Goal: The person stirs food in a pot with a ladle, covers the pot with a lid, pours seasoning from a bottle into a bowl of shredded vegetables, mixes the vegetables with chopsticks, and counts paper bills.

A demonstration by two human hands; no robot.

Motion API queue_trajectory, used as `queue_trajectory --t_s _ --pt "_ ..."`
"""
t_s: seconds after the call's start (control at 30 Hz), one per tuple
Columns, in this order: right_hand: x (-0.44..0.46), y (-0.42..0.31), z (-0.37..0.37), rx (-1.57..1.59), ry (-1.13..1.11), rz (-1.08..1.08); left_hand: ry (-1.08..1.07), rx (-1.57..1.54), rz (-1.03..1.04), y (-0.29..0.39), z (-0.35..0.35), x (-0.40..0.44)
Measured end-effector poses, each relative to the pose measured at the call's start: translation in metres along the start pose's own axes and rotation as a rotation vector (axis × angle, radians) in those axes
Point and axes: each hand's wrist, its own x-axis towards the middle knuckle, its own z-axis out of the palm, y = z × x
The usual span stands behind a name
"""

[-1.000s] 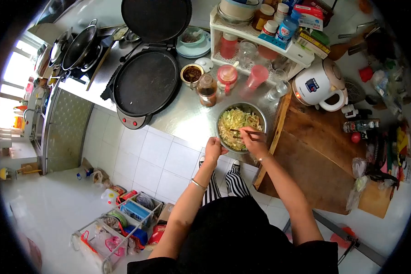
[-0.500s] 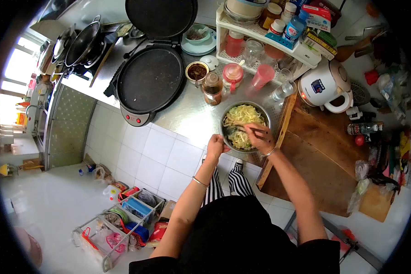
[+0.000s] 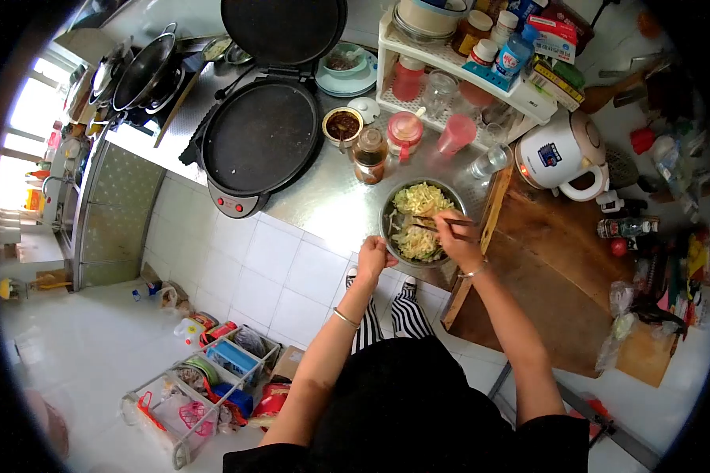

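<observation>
A metal mixing bowl [image 3: 385, 234] sits at the front edge of the steel counter, holding pale shredded vegetable [image 3: 420, 199] that looks like cabbage. My left hand [image 3: 375, 256] is closed on the bowl's near left rim. In my right hand [image 3: 459, 240] is a pair of dark chopsticks [image 3: 450, 221], their tips down in the shreds. Just behind the bowl stands a brown-filled glass jar [image 3: 369, 158]. Near it are a red-lidded jar [image 3: 405, 132] and a small pot of dark sauce [image 3: 341, 126].
An open electric griddle [image 3: 262, 138] lies left on the counter. At right are a wooden board [image 3: 544, 268] and a white kettle [image 3: 560, 154]. A loaded white shelf [image 3: 450, 63] stands behind. On the floor at lower left is a wire rack [image 3: 201, 394].
My right hand has shifted slightly right and down, and the chopsticks now show more clearly. The shreds are rearranged in the bowl. My left hand keeps its place on the rim.
</observation>
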Motion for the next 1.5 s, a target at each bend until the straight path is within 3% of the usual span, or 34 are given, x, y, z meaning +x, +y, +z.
queue_trajectory --t_s 0.07,0.2,0.27,0.3,0.4,0.43,0.47,0.53,0.67,0.73,0.87,0.93,1.03,1.07,1.13,1.27,1.33,1.37,1.47,1.5 --pt "0.004 -0.005 -0.017 0.306 0.008 0.225 -0.001 0.007 -0.008 0.002 0.001 -0.001" --pt "0.033 0.013 -0.005 0.278 0.083 0.279 -0.015 0.046 -0.036 0.008 0.0 -0.005" --pt "0.025 0.048 0.021 -0.119 0.038 -0.029 0.005 0.04 -0.033 0.01 0.003 -0.008" --pt "0.019 0.043 0.028 0.001 0.135 -0.127 0.019 0.032 -0.023 0.011 0.003 -0.008" --pt "0.004 0.011 0.01 0.004 -0.049 0.021 0.021 0.062 -0.002 0.006 0.003 -0.007" --pt "0.007 -0.003 -0.004 -0.272 -0.071 -0.188 0.014 0.057 0.005 0.003 0.003 -0.001" --pt "0.008 -0.014 -0.011 -0.277 -0.072 -0.194 0.003 0.041 -0.013 0.0 0.001 0.003" --pt "0.008 -0.032 -0.009 0.035 -0.012 -0.137 -0.006 0.027 -0.029 0.001 0.002 0.002" --pt "-0.017 0.026 0.046 0.034 -0.009 -0.011 0.01 -0.024 -0.046 -0.004 0.0 0.001" --pt "-0.004 0.034 0.025 -0.267 0.037 -0.397 0.007 -0.055 -0.039 0.0 -0.001 0.0" --pt "0.018 0.003 -0.032 0.339 0.001 0.34 -0.011 0.017 -0.043 0.005 0.001 -0.005" --pt "0.036 0.002 -0.031 0.375 0.02 0.327 -0.018 0.023 -0.048 0.006 0.002 -0.005" --pt "0.024 0.065 0.019 0.065 0.096 0.198 -0.013 0.004 -0.031 0.004 0.002 -0.006" --pt "0.017 0.052 0.03 0.164 0.181 0.124 -0.001 -0.01 -0.02 0.001 0.002 -0.003" --pt "0.011 0.039 0.027 0.185 0.092 -0.081 0.006 -0.023 -0.011 -0.001 0.001 -0.002" --pt "0.016 0.007 -0.016 0.044 0.101 -0.019 -0.039 -0.02 -0.028 -0.001 0.002 -0.003" --pt "0.026 -0.001 -0.032 0.262 0.126 0.306 -0.042 -0.029 -0.048 -0.001 0.001 -0.004" --pt "0.03 0.022 -0.025 0.22 0.135 0.355 -0.043 -0.034 -0.042 -0.002 0.001 -0.003" --pt "0.013 0.06 0.016 -0.048 0.163 0.371 -0.028 -0.037 -0.03 -0.004 0.001 -0.007" --pt "0.004 0.069 0.029 0.132 0.192 0.285 -0.021 -0.046 -0.013 -0.001 0.003 -0.007"
